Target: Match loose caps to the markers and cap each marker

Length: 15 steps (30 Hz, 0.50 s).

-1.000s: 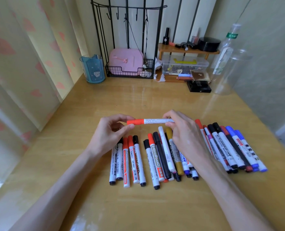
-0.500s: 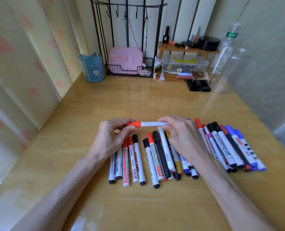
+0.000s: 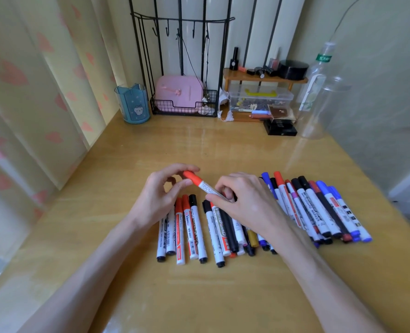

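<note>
That red whiteboard marker [image 3: 204,186] looked light and stiff, smooth plastic so probably a bit slippery; I'd grab the barrel and pinch the cap separately. Left hand [image 3: 158,198] was pinching the red cap end, right hand [image 3: 247,203] had its fingers closed on the white barrel. It was held over the rows of capped markers [image 3: 194,227] on the bench [image 3: 199,145], long axis slanted, cap pointing up-left, away from the person
</note>
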Tool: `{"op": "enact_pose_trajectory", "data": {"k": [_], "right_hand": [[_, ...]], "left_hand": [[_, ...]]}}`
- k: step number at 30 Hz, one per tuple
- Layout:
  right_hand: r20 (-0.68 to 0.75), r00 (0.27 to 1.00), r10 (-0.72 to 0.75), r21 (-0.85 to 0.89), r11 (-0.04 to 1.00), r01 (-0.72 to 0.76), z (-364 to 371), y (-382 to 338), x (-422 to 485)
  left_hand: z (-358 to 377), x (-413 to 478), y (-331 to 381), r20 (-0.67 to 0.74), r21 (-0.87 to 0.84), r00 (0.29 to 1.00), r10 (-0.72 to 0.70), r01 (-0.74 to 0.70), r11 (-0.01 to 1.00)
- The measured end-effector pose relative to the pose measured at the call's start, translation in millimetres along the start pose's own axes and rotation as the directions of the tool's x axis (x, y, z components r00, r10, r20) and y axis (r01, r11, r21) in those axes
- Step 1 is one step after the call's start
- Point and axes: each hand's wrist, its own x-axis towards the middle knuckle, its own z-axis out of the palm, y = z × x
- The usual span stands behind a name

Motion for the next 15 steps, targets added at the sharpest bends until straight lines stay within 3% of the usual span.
{"op": "enact_pose_trajectory", "data": {"k": [3, 6, 10, 15], "right_hand": [[-0.036, 0.993, 0.109, 0.053, 0.993, -0.107, -2, -10, -6], [0.085, 0.977, 0.193, 0.023, 0.980, -0.196, 1, -21, -15], [0.190, 0.973, 0.132, -0.167, 0.981, -0.101, 19, -35, -22], [0.108, 0.994, 0.019, -0.176, 0.984, 0.000, 30, -30, -25]], "left_hand": [[0, 0, -3, -0.004, 0.005, 0.999, -0.040, 0.040, 0.999], [0, -7, -10, -0.032, 0.118, 0.997, -0.076, 0.079, 0.990], [3, -28, -14, -0.051, 0.170, 0.990, -0.131, 0.138, 0.976], [8, -39, -8, -0.005, 0.163, 0.989, -0.145, 0.144, 0.976]]}}
